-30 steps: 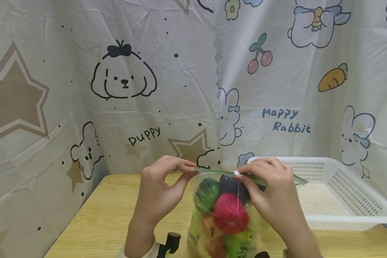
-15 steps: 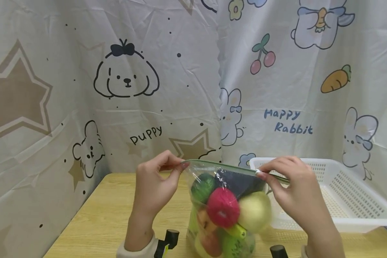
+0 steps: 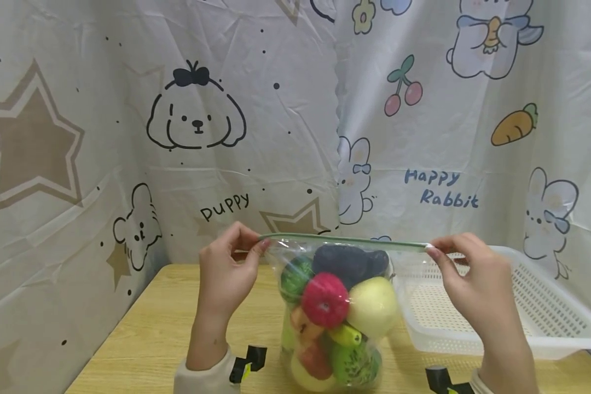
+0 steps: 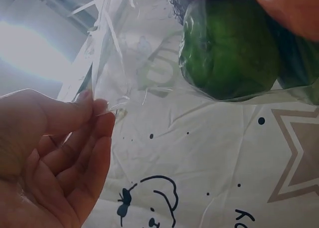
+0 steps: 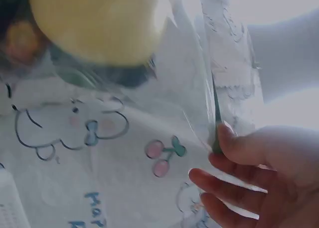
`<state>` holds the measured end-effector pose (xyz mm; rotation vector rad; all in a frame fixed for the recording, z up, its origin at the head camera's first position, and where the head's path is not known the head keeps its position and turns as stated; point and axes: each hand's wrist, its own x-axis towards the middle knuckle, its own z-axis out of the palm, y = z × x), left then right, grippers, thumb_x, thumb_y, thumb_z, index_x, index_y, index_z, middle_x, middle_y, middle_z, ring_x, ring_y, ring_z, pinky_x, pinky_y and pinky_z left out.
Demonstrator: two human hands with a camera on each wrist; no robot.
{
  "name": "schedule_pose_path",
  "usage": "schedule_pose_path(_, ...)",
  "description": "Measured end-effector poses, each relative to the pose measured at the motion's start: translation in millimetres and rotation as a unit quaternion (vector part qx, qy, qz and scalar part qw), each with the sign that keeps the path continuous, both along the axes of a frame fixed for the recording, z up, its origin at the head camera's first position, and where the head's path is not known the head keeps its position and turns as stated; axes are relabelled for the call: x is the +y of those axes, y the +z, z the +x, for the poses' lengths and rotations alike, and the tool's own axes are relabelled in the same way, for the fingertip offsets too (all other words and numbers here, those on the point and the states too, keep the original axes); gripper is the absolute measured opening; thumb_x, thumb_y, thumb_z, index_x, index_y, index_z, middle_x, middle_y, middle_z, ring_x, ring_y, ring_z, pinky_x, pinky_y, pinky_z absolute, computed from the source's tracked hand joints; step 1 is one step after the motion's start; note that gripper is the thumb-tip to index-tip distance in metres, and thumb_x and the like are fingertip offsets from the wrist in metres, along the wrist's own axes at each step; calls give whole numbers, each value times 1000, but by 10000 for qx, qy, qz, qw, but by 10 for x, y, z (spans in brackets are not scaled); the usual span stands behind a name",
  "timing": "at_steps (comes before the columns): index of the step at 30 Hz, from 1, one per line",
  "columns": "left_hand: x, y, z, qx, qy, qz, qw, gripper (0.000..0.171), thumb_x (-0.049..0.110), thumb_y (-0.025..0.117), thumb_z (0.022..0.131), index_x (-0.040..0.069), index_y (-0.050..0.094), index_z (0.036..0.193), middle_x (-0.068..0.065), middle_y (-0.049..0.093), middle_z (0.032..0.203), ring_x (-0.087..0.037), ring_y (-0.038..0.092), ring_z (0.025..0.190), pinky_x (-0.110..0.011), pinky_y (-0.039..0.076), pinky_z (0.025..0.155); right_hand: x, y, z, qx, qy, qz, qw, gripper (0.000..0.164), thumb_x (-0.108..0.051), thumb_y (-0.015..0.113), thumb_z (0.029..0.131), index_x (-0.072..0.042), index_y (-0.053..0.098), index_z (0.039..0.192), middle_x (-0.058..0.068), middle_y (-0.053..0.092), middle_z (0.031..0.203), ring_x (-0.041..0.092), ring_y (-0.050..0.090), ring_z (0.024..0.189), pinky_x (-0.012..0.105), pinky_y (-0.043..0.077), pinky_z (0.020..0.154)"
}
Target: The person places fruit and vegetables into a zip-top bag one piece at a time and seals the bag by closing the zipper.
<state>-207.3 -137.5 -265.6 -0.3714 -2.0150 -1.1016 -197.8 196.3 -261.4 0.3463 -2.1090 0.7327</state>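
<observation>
A clear zip bag (image 3: 407, 261) full of colourful toy-like fruit and vegetables hangs or stands at the table's middle in the head view. Its green zip strip (image 3: 345, 239) is stretched nearly straight. My left hand (image 3: 229, 268) pinches the strip's left end between thumb and index finger. At the right end, my right hand (image 3: 480, 284) pinches the small white slider (image 3: 429, 245). Through the film show a red round fruit (image 3: 325, 300), a pale yellow one (image 3: 373, 306) and a dark lumpy piece (image 3: 345, 268). A green pepper (image 4: 232, 48) fills the left wrist view.
A white perforated plastic basket (image 3: 561, 346) stands on the right, behind my right hand. The wooden table (image 3: 143, 334) reaches back to a printed cloth curtain (image 3: 285, 137). Black wrist mounts (image 3: 256, 358) sit on both sleeves.
My right hand has slid rightward along the zip strip with the white slider, to its end. My left hand has moved slightly left and up. The strip is now drawn out, showing more contents.
</observation>
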Motion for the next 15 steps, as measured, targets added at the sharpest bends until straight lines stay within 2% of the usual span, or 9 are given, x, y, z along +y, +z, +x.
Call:
schedule_pose_path(3, 9, -5, 1, -204, 48, 23, 9998, 11, 19, 71, 82, 13, 61, 82, -1, 71, 76, -6, 63, 71, -33, 61, 61, -16, -18, -19, -999, 161, -224, 9946, 25, -27, 58, 92, -3, 61, 98, 13, 70, 90, 24, 67, 81, 36, 60, 60)
schedule_pose_path(5, 8, -8, 6, -366, 62, 51, 9993, 12, 20, 70, 83, 12, 61, 85, -2, 71, 77, -7, 63, 71, -34, 61, 62, 13, -20, -16, -1889, 354, -275, 9810, 39, -39, 50, 94, -1, 58, 102, 14, 72, 88, 24, 69, 77, 33, 61, 58)
schedule_pose_path(6, 3, -9, 10, -450, 70, 56, 9989, 13, 21, 69, 83, 11, 61, 85, -3, 71, 77, -7, 63, 71, -34, 61, 62, 37, -22, -10, -2370, 482, -239, 9700, 45, -44, 46, 95, -1, 58, 100, 14, 73, 85, 22, 70, 74, 31, 61, 57)
schedule_pose_path(9, -28, -11, 16, -659, -4, 32, 9978, 16, 24, 68, 84, 10, 61, 88, -3, 70, 79, -7, 62, 73, -34, 61, 63, 115, -41, 18, -3608, 1040, 209, 9266, 53, -48, 39, 96, -1, 63, 94, 11, 73, 80, 16, 68, 70, 30, 60, 57)
schedule_pose_path(12, -84, -8, 17, -913, -343, -86, 9952, 20, 30, 65, 86, 12, 60, 93, -3, 69, 83, -7, 62, 76, -34, 60, 64, 171, -90, 51, -4014, 2064, 946, 8873, 39, -39, 44, 97, -6, 66, 102, 10, 72, 91, 16, 67, 78, 34, 60, 62)
schedule_pose_path(14, -129, -16, 11, -1269, -904, -248, 9875, 27, 35, 65, 86, 15, 58, 103, -2, 69, 95, -9, 62, 87, -37, 60, 71, 183, -128, 60, -3923, 2732, 1320, 8684, 31, -33, 51, 95, -10, 63, 112, 11, 70, 102, 18, 67, 87, 37, 61, 67)
schedule_pose_path(15, -151, -30, 7, -1550, -1265, -351, 9792, 34, 37, 66, 84, 17, 55, 110, -2, 67, 104, -11, 61, 94, -39, 60, 76, 177, -151, 62, -3839, 2994, 1440, 8615, 30, -32, 54, 93, -12, 61, 114, 10, 69, 106, 19, 66, 91, 38, 61, 69)
